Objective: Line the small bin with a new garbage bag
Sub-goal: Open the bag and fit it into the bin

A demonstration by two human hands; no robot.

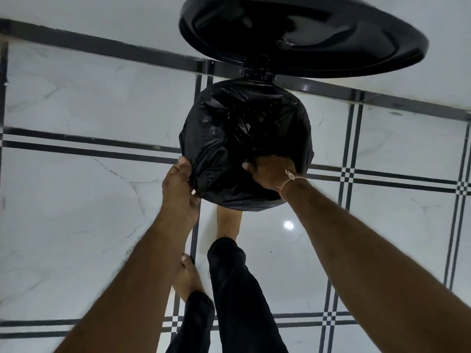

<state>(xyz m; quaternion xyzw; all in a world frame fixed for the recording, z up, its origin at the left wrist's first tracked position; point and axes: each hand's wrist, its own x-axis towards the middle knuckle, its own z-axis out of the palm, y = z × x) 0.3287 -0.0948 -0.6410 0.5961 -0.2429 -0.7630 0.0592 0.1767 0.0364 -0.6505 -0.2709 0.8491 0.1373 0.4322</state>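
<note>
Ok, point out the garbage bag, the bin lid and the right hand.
garbage bag (237, 128): head view, crumpled plastic inside the opening.
bin lid (397, 50): head view, raised lid's right rim.
right hand (272, 171): head view, back of hand.

Dim, cool, even light. One small round glare spot on the glossy floor (288, 225), near right of centre; faint sheen on the bag (244, 138) folds. Shadows soft, weak. Wide-angle bending: tile lines curve toward the edges. Slight softness overall; forearms at the near edge blurred.

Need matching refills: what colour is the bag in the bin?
Black, glossy and crinkled, garbage bag; seen clearly in the head view.
</note>
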